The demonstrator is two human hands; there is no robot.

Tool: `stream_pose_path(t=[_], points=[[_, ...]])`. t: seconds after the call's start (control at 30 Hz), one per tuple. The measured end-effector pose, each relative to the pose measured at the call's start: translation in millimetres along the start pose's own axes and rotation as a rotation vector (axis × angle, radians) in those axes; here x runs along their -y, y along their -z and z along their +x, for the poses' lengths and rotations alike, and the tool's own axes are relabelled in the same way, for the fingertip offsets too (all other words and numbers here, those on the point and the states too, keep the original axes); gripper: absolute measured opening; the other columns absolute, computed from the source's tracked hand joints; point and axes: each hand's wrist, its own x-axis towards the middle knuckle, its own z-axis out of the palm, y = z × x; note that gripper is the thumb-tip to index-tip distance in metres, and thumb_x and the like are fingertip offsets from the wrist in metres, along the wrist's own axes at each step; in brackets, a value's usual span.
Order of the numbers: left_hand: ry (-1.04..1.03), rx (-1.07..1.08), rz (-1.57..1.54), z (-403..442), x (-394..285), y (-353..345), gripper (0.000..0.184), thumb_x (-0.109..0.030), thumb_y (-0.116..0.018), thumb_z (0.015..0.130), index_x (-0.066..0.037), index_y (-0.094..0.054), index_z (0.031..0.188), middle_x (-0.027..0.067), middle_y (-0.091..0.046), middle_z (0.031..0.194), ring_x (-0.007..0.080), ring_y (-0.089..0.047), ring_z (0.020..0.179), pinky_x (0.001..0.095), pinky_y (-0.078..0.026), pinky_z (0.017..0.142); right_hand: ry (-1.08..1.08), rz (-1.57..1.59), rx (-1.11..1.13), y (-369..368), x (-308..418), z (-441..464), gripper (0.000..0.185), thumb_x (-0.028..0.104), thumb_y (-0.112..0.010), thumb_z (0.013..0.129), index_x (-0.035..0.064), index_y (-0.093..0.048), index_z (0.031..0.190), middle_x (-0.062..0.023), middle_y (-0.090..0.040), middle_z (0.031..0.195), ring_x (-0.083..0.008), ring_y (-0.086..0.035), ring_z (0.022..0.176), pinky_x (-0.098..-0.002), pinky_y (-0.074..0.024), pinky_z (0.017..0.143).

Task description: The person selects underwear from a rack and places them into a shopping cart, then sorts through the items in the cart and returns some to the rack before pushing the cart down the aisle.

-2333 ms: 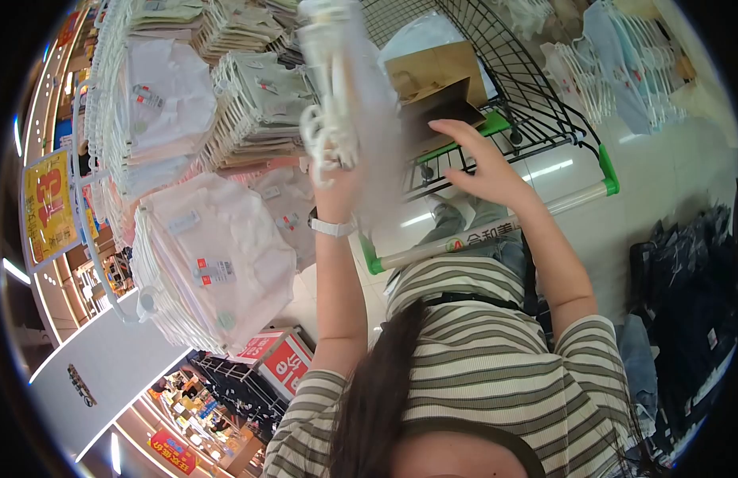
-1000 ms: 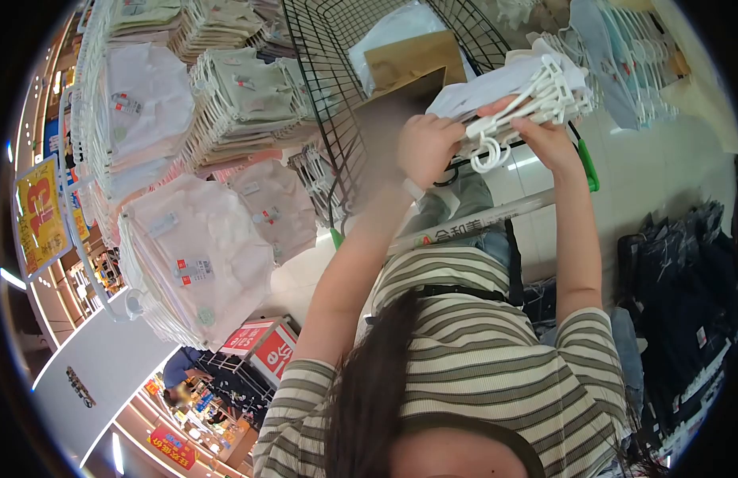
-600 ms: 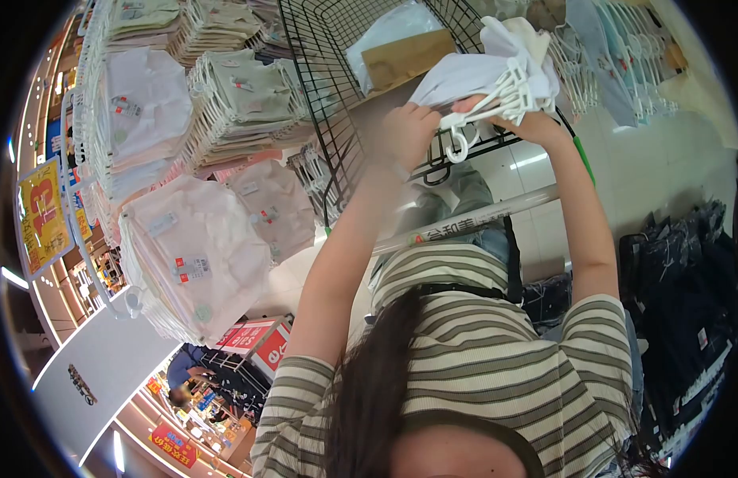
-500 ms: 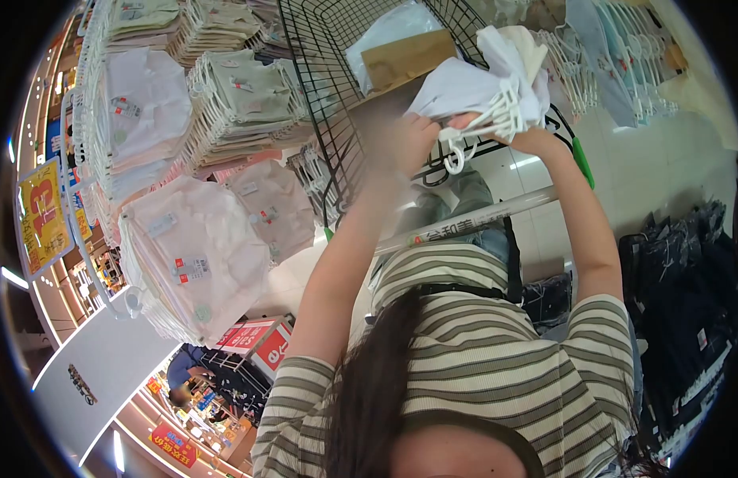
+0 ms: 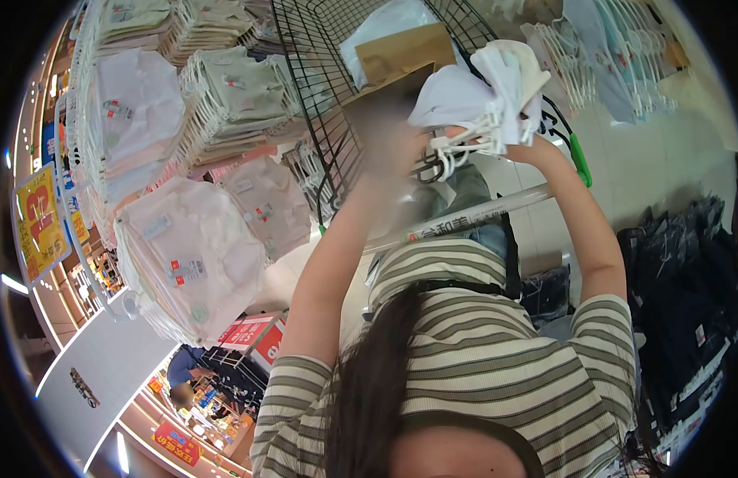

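Note:
A bundle of white and cream garments [image 5: 452, 95] on white plastic hangers [image 5: 472, 145] is held above the near end of a black wire shopping cart [image 5: 317, 119]. My right hand [image 5: 530, 150] is closed around the bundle near the hanger tops, its fingers partly hidden by cloth. Just left of the hangers is my left hand [image 5: 401, 147], smeared by motion, so its fingers do not show clearly. Hanger hooks point down toward the clear cart handle [image 5: 480, 217].
Inside the cart lie a brown cardboard piece [image 5: 405, 57] and a white plastic-wrapped item [image 5: 385, 24]. Racks of pale hanging garments [image 5: 189, 247] stand close on the left. Dark packaged clothes [image 5: 675, 279] hang at right. A person [image 5: 184, 370] is in the background.
My left hand has drawn slightly left from the hangers and is more blurred. The hangers have tilted and shifted a little in my right hand.

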Motion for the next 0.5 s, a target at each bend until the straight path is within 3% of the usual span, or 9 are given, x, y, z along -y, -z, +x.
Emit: stream_pose_path(t=[0.03,0.07,0.1,0.17,0.3,0.43,0.5], points=[[-0.005,0.002,0.001,-2.3,3.9,-1.9,0.021,-0.015,-0.060,0.066,-0.013,-0.061,0.086,0.0013,-0.059,0.085,0.0213,-0.056,0.081,0.0345,-0.043,0.070,0.042,0.016,-0.078,-5.0,-1.5,4.3,0.035,0.023,-0.057,0.083,0.0109,-0.054,0.116,-0.0119,-0.055,0.114,-0.0279,-0.052,0.103,-0.0350,-0.0411,0.090],[-0.017,-0.024,0.001,-3.9,8.5,-3.5,0.022,-0.015,-0.060,0.067,-0.014,-0.061,0.089,0.0020,-0.060,0.088,0.0218,-0.056,0.083,0.0345,-0.043,0.072,-0.142,0.032,-0.063,-4.6,-4.4,6.2,0.042,0.025,-0.058,0.081,0.0121,-0.050,0.120,-0.0134,-0.053,0.117,-0.0299,-0.050,0.106,-0.0351,-0.0403,0.091],[-0.027,-0.052,0.002,-4.6,11.8,-6.2,0.024,-0.016,-0.059,0.067,-0.015,-0.062,0.091,0.0026,-0.061,0.092,0.0223,-0.056,0.084,0.0345,-0.043,0.073,-0.143,0.033,-0.067,-0.7,1.6,8.3,0.042,0.025,-0.058,0.081,0.0121,-0.050,0.120,-0.0134,-0.053,0.117,-0.0299,-0.050,0.106,-0.0351,-0.0403,0.091],[0.067,0.021,-0.078,-5.8,13.3,-14.3,0.026,-0.015,-0.057,0.070,-0.015,-0.062,0.095,0.0034,-0.061,0.098,0.0239,-0.056,0.087,0.0351,-0.044,0.074,-0.373,-0.083,0.010,4.7,8.2,11.7,0.054,0.050,-0.044,0.085,0.0140,-0.046,0.126,-0.0144,-0.048,0.126,-0.0280,-0.046,0.116,-0.0366,-0.0379,0.095],[0.165,-0.018,-0.134,-7.3,11.8,-17.5,0.025,-0.014,-0.054,0.074,-0.013,-0.062,0.098,0.0065,-0.061,0.099,0.0278,-0.056,0.090,0.0380,-0.045,0.076,-0.555,-0.184,0.156,13.7,7.5,12.2,0.069,0.061,-0.045,0.080,0.0157,-0.039,0.132,-0.0137,-0.044,0.131,-0.0313,-0.042,0.120,-0.0360,-0.0358,0.097],[0.262,-0.093,-0.379,-17.0,6.6,-13.7,0.024,-0.016,-0.053,0.080,-0.011,-0.061,0.102,0.0109,-0.060,0.099,0.0298,-0.056,0.093,0.0381,-0.045,0.080,-0.597,-0.216,0.140,22.8,16.3,-0.8,0.075,0.063,-0.047,0.077,0.0107,-0.040,0.131,-0.0140,-0.045,0.130,-0.0310,-0.044,0.117,-0.0364,-0.0360,0.097],[0.281,-0.126,-0.400,-23.8,5.6,-13.0,0.024,-0.017,-0.053,0.081,-0.010,-0.060,0.103,0.0114,-0.060,0.099,0.0298,-0.055,0.094,0.0377,-0.045,0.080,-0.455,-0.190,-0.026,18.3,11.5,-5.9,0.074,0.063,-0.046,0.078,0.0087,-0.044,0.128,-0.0140,-0.049,0.126,-0.0309,-0.048,0.113,-0.0365,-0.0373,0.095]])
